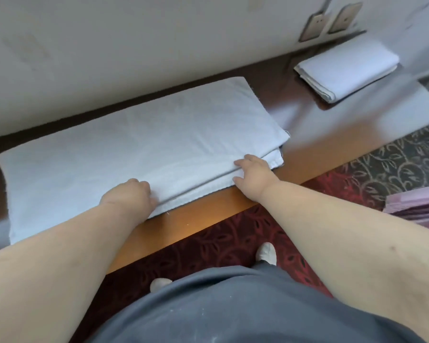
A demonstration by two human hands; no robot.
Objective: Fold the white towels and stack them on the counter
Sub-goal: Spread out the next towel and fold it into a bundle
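A large white towel (124,149) lies flat on the dark wooden counter (320,125), doubled over into a long rectangle with its layered edges toward me. My left hand (131,194) grips the near layered edge around its middle, fingers curled into the fold. My right hand (253,174) rests on the same edge near the towel's right corner, fingers tucked between the layers. A smaller folded white towel (347,68) sits at the far right of the counter, next to the wall.
A pale wall runs behind the counter, with two metal socket plates (332,21) at the upper right. Below the counter's lit front edge lies red and dark patterned carpet (233,243). A pink stack (419,206) sits at the right edge.
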